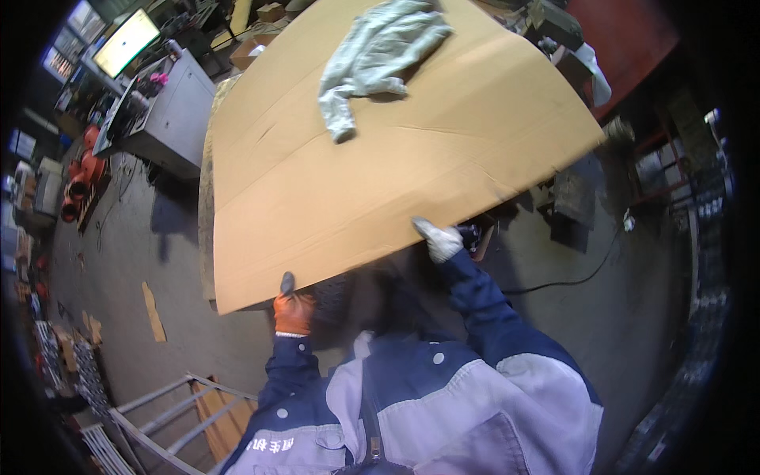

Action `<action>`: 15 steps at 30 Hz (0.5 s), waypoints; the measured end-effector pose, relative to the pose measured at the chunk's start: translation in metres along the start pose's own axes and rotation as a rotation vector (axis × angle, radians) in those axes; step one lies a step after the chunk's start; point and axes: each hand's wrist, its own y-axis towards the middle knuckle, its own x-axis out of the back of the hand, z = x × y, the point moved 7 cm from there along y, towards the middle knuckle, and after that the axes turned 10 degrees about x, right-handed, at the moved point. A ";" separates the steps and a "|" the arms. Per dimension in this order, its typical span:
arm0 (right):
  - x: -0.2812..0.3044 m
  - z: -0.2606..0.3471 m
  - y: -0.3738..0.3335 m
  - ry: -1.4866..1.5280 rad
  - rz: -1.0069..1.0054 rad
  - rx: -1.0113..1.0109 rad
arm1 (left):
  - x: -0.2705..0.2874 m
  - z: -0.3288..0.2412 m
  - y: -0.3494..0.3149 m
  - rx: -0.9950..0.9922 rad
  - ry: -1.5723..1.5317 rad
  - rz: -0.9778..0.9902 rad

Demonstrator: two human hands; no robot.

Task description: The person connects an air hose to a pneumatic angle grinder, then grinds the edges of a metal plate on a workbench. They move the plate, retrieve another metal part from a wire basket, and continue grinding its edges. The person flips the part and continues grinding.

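The large cardboard sheet (380,182) is the landmark: it lies directly ahead of both hands and spreads away from the person. Its near edge slants, the left corner close to the body and the right corner well farther off. The far end runs out at the top, so which way is its long axis cannot be told.

The left hand (294,307), in an orange glove, is nearly closed over the sheet's near edge, just beside the left corner. The right hand (441,240), in a pale glove, pinches that edge around its middle, leaving a long stretch beyond it to the right. Both thumbs rest on top; the fingers beneath are hidden. A crumpled pale green garment (380,55) lies on the sheet's far part, well apart from either hand.
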 end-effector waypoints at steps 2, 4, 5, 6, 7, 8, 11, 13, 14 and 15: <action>0.059 -0.001 -0.024 0.242 -0.145 -0.040 | -0.032 0.036 -0.015 0.026 0.033 0.133; 0.115 -0.006 -0.046 0.448 -0.312 -0.119 | -0.056 0.069 -0.025 0.179 0.256 0.195; 0.137 -0.003 -0.050 0.494 -0.285 -0.125 | -0.076 0.062 -0.035 -0.194 1.049 0.208; 0.160 0.001 -0.057 0.488 -0.330 -0.033 | -0.097 0.073 -0.045 -0.548 1.933 0.169; 0.182 0.007 -0.062 0.488 -0.375 0.062 | -0.104 0.089 -0.038 -0.321 1.689 0.247; 0.203 0.006 -0.065 0.536 -0.411 0.042 | -0.114 0.106 -0.033 -0.158 1.562 0.284; 0.258 0.001 -0.070 0.619 -0.400 -0.040 | -0.160 0.157 -0.032 0.181 1.023 0.513; 0.287 -0.014 -0.067 0.692 -0.325 -0.160 | -0.162 0.190 -0.038 0.515 0.824 0.406; 0.299 -0.022 -0.061 0.738 -0.225 -0.173 | -0.165 0.193 -0.038 0.456 0.885 0.399; 0.329 -0.038 -0.055 0.622 -0.384 -0.231 | -0.165 0.197 -0.030 0.458 0.983 0.300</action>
